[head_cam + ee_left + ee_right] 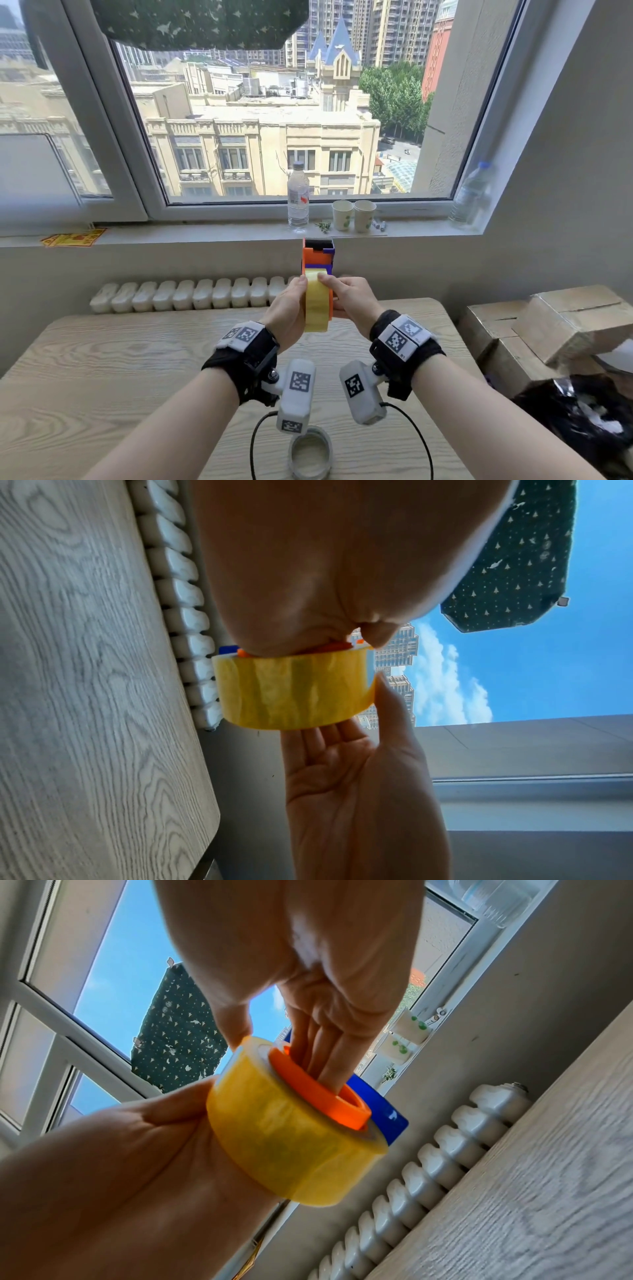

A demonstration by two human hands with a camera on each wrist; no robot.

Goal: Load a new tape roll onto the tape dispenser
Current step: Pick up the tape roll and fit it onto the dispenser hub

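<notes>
Both hands hold a yellow tape roll [317,308] [294,691] [287,1150] in the air above the wooden table [102,359]. The roll sits on the orange hub [318,1096] of an orange and purple tape dispenser [317,255], whose head points up and away from me. My left hand [294,298] [120,1164] grips the dispenser's left side, palm against the roll's flat face. My right hand [334,293] [308,961] has its fingers pushed inside the hub and its thumb pressed on the roll's outer surface.
A spent clear tape ring [310,452] lies on the table near me. On the window sill stand a water bottle [298,198], two paper cups [352,214] and another bottle [472,195]. Cardboard boxes [555,318] stand to the right, and a radiator [188,294] runs behind the table.
</notes>
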